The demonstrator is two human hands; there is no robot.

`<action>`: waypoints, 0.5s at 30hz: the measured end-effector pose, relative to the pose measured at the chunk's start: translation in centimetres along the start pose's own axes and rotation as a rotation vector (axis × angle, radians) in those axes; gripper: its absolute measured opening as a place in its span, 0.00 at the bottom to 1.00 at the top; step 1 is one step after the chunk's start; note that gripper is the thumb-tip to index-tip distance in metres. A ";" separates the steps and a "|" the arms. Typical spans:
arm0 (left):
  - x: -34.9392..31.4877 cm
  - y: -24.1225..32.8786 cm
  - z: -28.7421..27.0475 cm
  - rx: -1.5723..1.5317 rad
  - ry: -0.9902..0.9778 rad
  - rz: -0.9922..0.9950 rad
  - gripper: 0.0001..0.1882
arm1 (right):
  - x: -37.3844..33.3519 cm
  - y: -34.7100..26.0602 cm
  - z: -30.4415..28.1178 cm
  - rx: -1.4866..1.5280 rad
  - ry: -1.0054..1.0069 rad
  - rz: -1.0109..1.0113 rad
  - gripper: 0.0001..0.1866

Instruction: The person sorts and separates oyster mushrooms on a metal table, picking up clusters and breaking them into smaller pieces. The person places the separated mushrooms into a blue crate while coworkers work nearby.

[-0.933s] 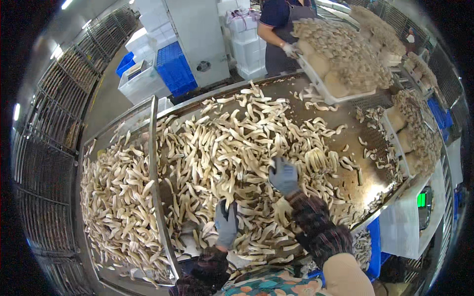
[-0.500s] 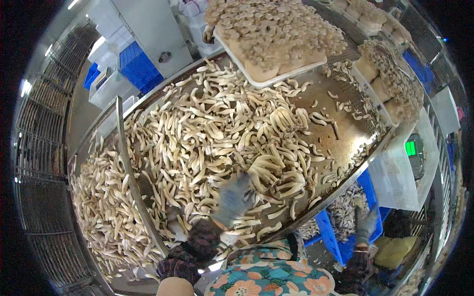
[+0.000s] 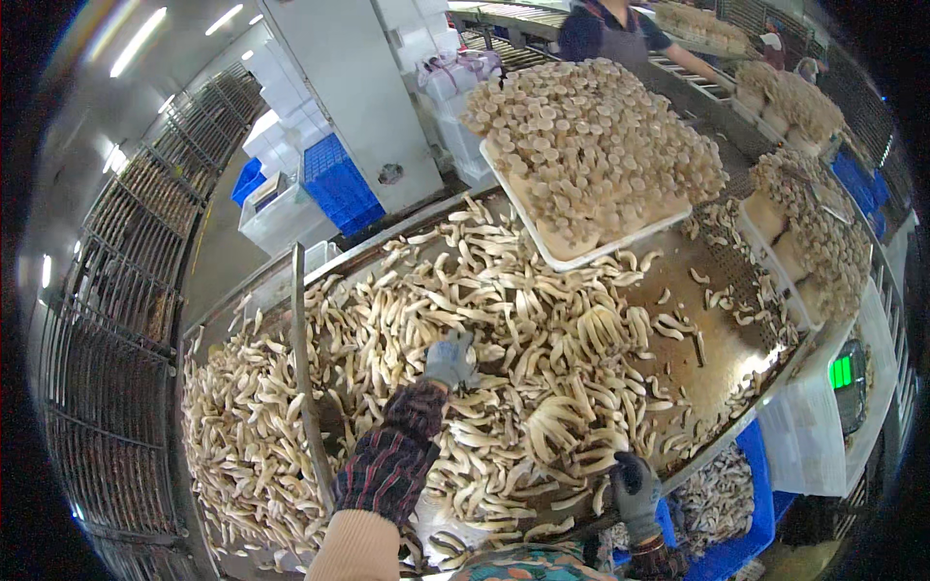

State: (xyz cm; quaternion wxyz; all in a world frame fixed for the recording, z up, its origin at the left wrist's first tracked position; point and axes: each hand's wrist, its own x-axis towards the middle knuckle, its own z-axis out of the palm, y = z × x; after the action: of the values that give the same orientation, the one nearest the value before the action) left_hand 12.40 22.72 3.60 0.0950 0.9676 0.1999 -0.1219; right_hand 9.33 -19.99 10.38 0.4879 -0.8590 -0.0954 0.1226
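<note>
My left hand (image 3: 450, 361), in a grey glove, lies on a broad heap of pale, curved mushroom stems (image 3: 387, 320) on the metal table. Its fingers look apart on the stems, with nothing plainly gripped. Near the front edge of the table is my right hand (image 3: 636, 499), gloved in grey with dark fingertips. The fingers are loosely bent and apart, with nothing seen in them. Beside this hand a fanned cluster of mushrooms (image 3: 557, 426) rests on the heap. A blue crate (image 3: 762, 484) holding small greyish mushrooms stands below the table edge, to the right.
A white tray (image 3: 562, 263) piled with capped mushrooms (image 3: 591, 145) sits at the table's far side. A metal divider bar (image 3: 308, 407) crosses the left part. At right are a white bin (image 3: 804, 436) and a scale with a green display (image 3: 849, 382). Another person (image 3: 610, 39) stands beyond.
The view has tilted up, bringing another person into sight. My left hand has reached farther over the heap. My right hand has moved from above the blue crate to the table's front edge.
</note>
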 end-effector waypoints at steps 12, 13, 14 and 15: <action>-16.9 -0.6 1.1 -0.708 0.085 -0.066 0.48 | 10.4 -4.6 10.7 -1.216 -0.677 -0.503 0.54; -17.0 0.3 0.4 -0.344 0.155 -0.134 0.49 | 11.0 -2.8 11.7 -1.190 -0.720 -0.453 0.55; -17.2 0.8 0.2 -0.321 0.218 -0.068 0.49 | 11.4 -2.4 12.1 -1.160 -0.768 -0.414 0.56; -17.2 1.4 -0.3 -0.300 0.279 0.000 0.49 | 12.1 -1.9 12.0 -1.050 -0.832 -0.307 0.55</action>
State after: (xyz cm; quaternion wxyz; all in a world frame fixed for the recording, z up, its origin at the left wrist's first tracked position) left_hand -2.26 15.27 8.78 0.2092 0.9501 0.2271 0.0444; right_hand 17.15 -5.80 4.62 -0.0584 -0.8399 -0.4423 0.3091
